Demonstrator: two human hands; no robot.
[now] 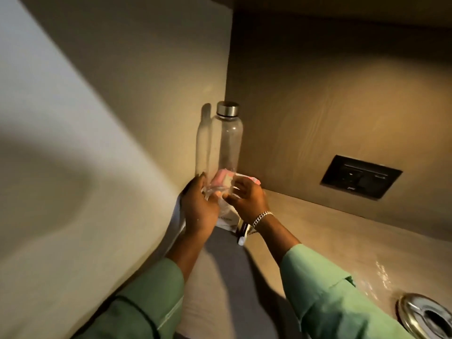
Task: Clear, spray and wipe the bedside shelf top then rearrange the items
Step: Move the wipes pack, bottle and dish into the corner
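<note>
Upright in the corner stands the clear bottle point(228, 140), long axis vertical, its silver cap point(228, 108) pointing up, base on the shelf top point(330, 231). Left hand point(199, 206) and right hand point(247, 199) both curl around the bottle's base, fingers on the plastic. Behind the base sits a pink packet point(223, 179); just in front of it lies a white card point(226, 220).

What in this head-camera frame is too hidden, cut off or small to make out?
- Clear bottle with silver cap: base hidden by both hands.
- Pink packet: blurred behind bottle.
- White card: print too small.
- Round chrome fitting: cut off by frame edge.
</note>
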